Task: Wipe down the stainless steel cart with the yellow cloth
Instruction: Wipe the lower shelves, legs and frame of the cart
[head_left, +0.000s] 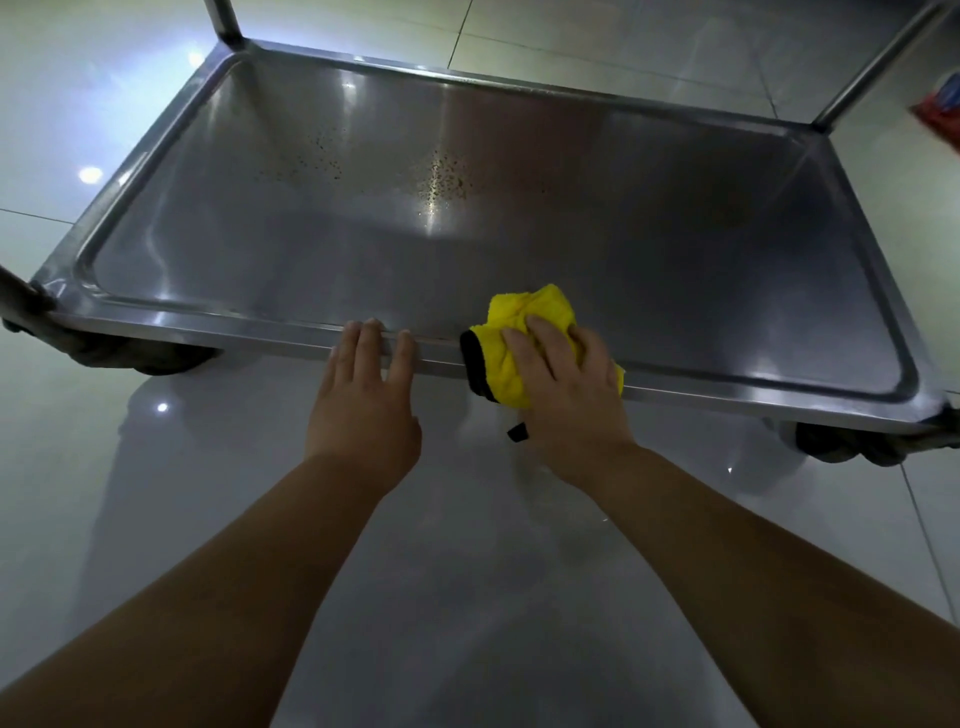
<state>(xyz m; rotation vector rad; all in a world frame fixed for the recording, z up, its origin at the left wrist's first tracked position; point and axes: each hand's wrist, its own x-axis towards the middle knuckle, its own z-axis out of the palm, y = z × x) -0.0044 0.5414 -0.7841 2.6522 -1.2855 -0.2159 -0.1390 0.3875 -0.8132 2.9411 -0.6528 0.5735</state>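
Observation:
The stainless steel cart's low tray shelf (675, 249) fills the upper view, with brown specks near its middle. A bunched yellow cloth (524, 317) with a black edge lies over the near rim. My right hand (566, 384) presses on the cloth, fingers spread over it and slightly curled into the fabric. My left hand (363, 395) rests beside it on the near rim, fingers straight over the edge and holding nothing.
Upright cart posts rise at the far left (223, 21) and far right (872, 67) corners. Dark wheels sit under the near left (150, 358) and near right (831, 447) corners. Glossy floor tiles surround the cart. A red and blue object (940, 114) lies at the right edge.

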